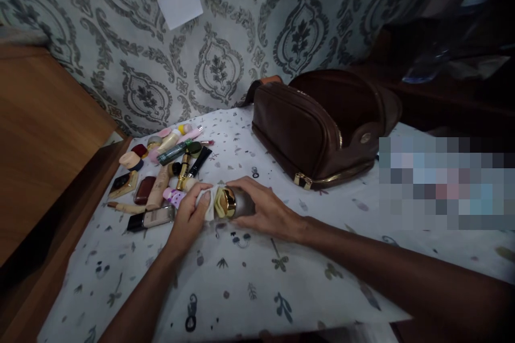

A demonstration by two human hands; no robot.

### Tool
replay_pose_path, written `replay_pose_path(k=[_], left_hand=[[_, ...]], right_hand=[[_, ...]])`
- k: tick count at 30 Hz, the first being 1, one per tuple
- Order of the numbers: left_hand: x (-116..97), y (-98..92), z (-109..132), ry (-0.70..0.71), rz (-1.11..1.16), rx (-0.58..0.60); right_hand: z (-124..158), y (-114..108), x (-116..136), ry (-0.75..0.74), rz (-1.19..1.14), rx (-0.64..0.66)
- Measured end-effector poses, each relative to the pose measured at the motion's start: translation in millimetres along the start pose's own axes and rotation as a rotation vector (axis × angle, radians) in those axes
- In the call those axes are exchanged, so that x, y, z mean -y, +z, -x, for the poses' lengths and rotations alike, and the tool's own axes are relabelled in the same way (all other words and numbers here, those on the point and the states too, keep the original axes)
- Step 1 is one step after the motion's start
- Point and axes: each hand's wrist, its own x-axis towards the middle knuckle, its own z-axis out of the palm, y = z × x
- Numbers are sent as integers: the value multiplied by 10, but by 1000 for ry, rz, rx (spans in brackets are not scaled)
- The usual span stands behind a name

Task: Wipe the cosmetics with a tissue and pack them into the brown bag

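My right hand [271, 209] wraps round a frosted grey bottle or jar [243, 203] with a shiny gold band, tipped on its side so the gold end faces left. Against that end, my left hand [192, 211] pinches a folded white and pale-yellow cloth or wipe [211, 204]. Just left of my left hand lie a purple-and-white patterned tube [173, 196] and a clear foundation bottle with a black cap [159, 217]. Whether the cloth touches the jar's far side is hidden by my fingers.
A brown leather toiletry bag [289, 134] stands unzipped at the back right. Several cosmetics, among them a green bottle [173, 154] and a black tube [200, 162], lie to the left on the patterned sheet [249, 289]. A wooden panel [44, 144] borders the left side.
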Motion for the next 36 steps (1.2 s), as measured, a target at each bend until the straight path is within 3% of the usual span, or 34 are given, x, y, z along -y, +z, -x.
replay_pose_path(k=[4, 8, 14, 22, 30, 36], left_hand=[[26, 52, 10, -98, 62, -9], [32, 80, 17, -69, 76, -38], [62, 88, 42, 92, -27, -89], [40, 119, 89, 460, -248, -202], [5, 112, 161, 675, -441, -184], [-91, 104, 181, 604, -430, -169]], right_hand=[[-39, -1, -15, 130, -95, -82], [-75, -3, -24, 199, -227, -112], [-89, -4, -50, 198, -330, -136], [-91, -29, 28, 322, -143, -146], [-58, -6, 16, 216, 36, -183], [6, 18, -17, -20, 218, -52]])
